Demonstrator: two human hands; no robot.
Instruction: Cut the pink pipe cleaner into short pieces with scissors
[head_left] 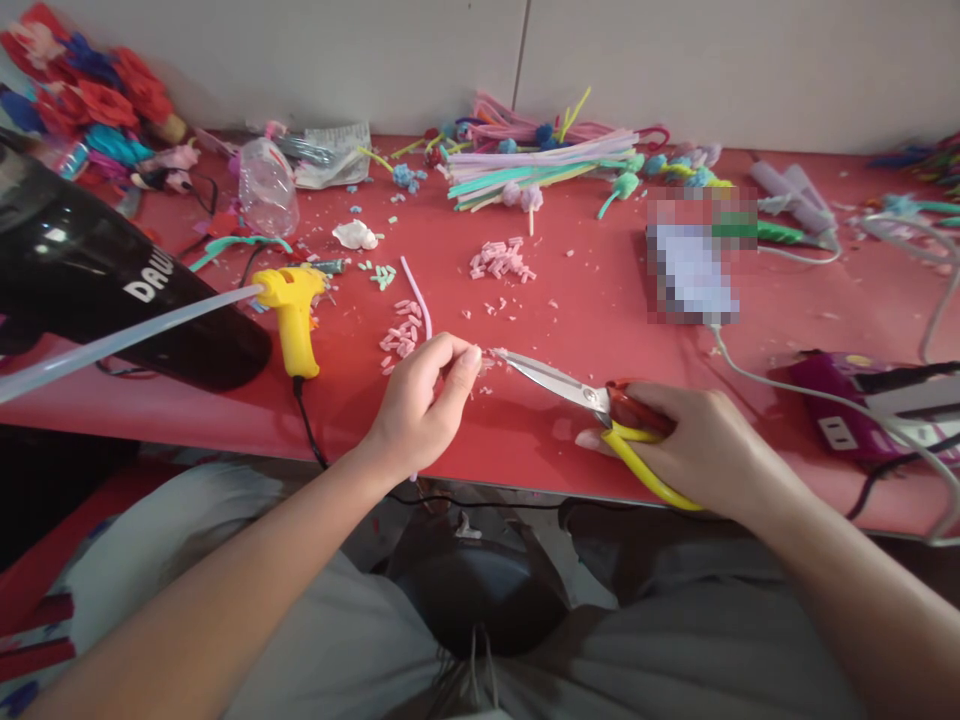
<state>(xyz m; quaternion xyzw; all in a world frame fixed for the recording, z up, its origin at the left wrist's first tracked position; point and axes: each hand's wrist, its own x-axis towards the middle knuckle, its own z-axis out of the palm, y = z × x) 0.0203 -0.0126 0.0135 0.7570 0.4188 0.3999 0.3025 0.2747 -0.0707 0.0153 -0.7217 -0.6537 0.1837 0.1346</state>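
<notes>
My left hand (pixel 424 398) pinches a thin pink pipe cleaner (pixel 418 292) that curves away across the red table (pixel 585 300). My right hand (pixel 697 445) grips scissors (pixel 577 392) with yellow and red handles. Their closed blades point left, and the tip almost touches my left fingertips. Small piles of cut pink pieces (pixel 403 335) lie just beyond my left hand, and another pile of pink pieces (pixel 501 261) sits further back.
A yellow glue gun (pixel 294 305) with a clear glue stick stands left, beside a black hair dryer (pixel 90 275). Bundled pipe cleaners (pixel 540 160) and a plastic bottle (pixel 266 185) lie at the back. A purple power strip (pixel 874 405) with cables is at right.
</notes>
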